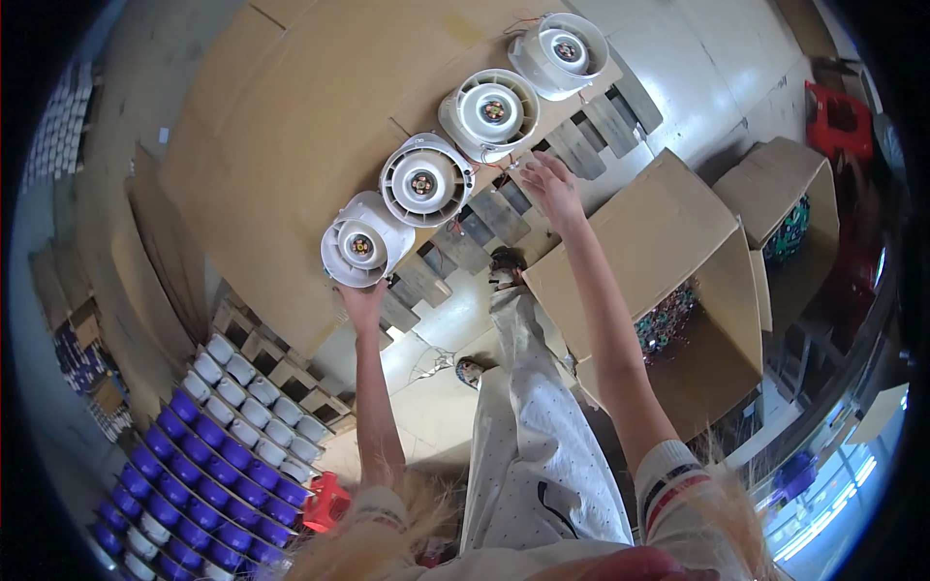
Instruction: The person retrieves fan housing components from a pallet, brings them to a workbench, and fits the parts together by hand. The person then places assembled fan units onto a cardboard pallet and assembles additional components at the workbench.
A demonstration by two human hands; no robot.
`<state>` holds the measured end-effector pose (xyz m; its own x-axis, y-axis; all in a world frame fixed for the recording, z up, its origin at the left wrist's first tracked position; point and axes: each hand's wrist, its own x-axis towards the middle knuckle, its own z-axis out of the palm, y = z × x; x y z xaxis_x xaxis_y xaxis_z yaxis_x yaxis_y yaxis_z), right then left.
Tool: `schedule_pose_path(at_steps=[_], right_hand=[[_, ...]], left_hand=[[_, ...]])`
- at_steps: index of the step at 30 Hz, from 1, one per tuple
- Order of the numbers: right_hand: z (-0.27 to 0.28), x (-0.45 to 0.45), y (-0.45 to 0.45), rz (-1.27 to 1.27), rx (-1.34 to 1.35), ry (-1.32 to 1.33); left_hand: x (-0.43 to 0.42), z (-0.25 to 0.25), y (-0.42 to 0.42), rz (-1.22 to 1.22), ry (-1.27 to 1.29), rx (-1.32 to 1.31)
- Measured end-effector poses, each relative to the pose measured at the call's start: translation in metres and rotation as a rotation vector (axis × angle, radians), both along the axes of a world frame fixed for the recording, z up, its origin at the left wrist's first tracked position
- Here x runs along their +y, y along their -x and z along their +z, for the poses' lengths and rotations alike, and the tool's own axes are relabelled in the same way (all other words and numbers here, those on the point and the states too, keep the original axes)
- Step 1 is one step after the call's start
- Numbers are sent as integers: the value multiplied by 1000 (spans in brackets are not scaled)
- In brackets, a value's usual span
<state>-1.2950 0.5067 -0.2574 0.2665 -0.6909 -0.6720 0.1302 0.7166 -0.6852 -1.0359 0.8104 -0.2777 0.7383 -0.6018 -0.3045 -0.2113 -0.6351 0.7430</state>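
Several white round fan housings with a small motor in the middle stand in a slanting row. My left hand [362,308] grips the lower rim of the nearest fan housing [341,254]; its fingers are partly hidden by the housing. Beyond that one come a second fan housing [426,198], a third fan housing [491,111] and a farthest fan housing [565,53]. Off to the right, my right hand [552,189] hovers with fingers apart, beside thin red wires [499,167] at the third housing's base. It appears to hold nothing.
Under the row lies a brown cardboard sheet [281,116] on a wooden pallet [499,218]. Open cardboard boxes [668,223] with small coloured wired parts [668,324] stand on the right. Stacked purple parts [199,450] and white parts [257,412] fill the lower left, near a red plastic item [326,502].
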Motion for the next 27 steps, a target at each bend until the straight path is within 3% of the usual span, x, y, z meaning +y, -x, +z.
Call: schedule_pose_path(at_steps=[2, 6, 8, 9, 10, 11, 12, 14, 16, 18, 21, 24, 27], right_hand=[[-5, 14, 14, -74, 78, -72], [15, 59, 39, -123, 85, -93], [26, 85, 52, -66, 118, -111], [32, 102, 60, -47, 129, -132], [33, 123, 70, -33, 78, -100], [41, 144, 82, -17, 31, -71], [65, 159, 94, 26, 54, -57], [111, 182, 117, 45, 81, -22], [148, 208, 149, 78, 69, -80], [170, 243, 184, -17, 87, -114], [199, 292, 225, -212, 280, -207], [171, 366, 262, -384, 441, -276], [194, 391, 249, -412, 501, -253]], left_hand=[[4, 25, 22, 33, -33, -149], [61, 37, 59, -92, -396, -267], [89, 38, 78, -59, -665, 27], [128, 9, 82, -92, -508, 154], [94, 59, 98, -293, -653, 370], [109, 59, 114, -418, -745, 255], [102, 77, 125, -506, -796, 371], [89, 105, 146, -583, -774, 456], [98, 88, 153, -613, -606, 553], [68, 104, 163, -650, -620, 741], [16, 176, 188, -491, -451, 955], [6, 194, 187, -480, -398, 970], [11, 183, 161, -603, -373, 899]])
